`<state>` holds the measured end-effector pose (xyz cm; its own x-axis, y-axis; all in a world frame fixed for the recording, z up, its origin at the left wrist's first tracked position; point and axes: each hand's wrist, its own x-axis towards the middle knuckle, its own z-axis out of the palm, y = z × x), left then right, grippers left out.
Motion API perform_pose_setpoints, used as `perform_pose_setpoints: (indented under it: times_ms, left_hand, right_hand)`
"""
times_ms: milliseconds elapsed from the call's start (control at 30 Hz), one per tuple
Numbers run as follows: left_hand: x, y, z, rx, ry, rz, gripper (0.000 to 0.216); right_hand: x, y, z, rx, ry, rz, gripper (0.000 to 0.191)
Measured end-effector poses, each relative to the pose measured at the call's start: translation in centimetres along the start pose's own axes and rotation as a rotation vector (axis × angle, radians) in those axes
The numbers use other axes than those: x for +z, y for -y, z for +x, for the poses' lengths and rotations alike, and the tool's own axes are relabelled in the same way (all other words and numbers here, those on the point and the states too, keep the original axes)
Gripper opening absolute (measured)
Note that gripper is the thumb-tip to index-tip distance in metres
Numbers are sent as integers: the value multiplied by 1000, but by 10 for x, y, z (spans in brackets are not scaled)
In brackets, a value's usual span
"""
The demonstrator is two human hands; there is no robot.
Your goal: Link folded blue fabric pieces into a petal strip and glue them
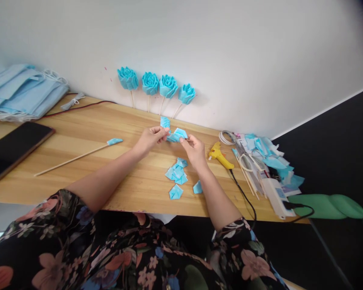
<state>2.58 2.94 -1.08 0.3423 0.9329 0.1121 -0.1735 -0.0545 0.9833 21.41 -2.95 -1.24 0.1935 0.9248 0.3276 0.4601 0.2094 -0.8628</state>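
My left hand [151,139] is closed in a pinch at the left end of a folded blue petal [179,134]. My right hand [195,150] grips the same petal from its right side, thumb on the near edge. Just beyond my left fingertips are more folded blue petals [165,122], partly hidden by the fingers. Nearer to me, a small pile of folded petals [177,172] lies on the wooden table [133,177], with a single petal [176,192] below it. Another petal [197,187] is partly covered by my right forearm.
Several blue flowers on sticks [150,83] lean against the wall. Left are a stick with a blue tip [75,160], a phone [16,147] and stacked masks [24,92]. Right are a yellow glue gun [220,155], scissors [251,162], a power strip [278,197] and scraps [268,151].
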Motion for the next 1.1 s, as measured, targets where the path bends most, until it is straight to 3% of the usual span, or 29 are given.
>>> perform_pose_setpoints:
  times_ms: [133, 467, 767, 1100]
  left_hand:
    - [2, 2, 0, 77, -5, -8, 44]
    - [4, 11, 0, 69, 85, 77, 28]
    - [3, 14, 2, 107, 145, 226, 24]
    - [5, 9, -2, 33, 150, 148, 31]
  right_hand:
    - [4, 5, -3, 126, 29, 149, 32]
    - [5, 6, -3, 79, 93, 221, 34]
    - [5, 9, -5, -1, 137, 4, 40]
    - [7, 1, -2, 55, 79, 195, 37]
